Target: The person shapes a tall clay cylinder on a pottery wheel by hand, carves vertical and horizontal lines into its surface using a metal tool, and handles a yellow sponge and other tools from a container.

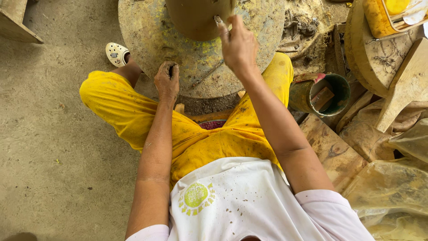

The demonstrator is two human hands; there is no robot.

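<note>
Resting on the near rim of the round potter's wheel (pixel 156 40), the left hand (pixel 166 81) is curled shut, contents not discernible. The right hand (pixel 238 47) pinches a small tool against the clay pot (pixel 196 18) at wheel centre. A green bucket (pixel 332 96) stands right.

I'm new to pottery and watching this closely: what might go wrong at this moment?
The right hand presses a small tool against the clay pot; too much pressure may gouge its soft wall. The left hand grips the wheel disc edge; a jerk might shake the pot off centre.
</note>
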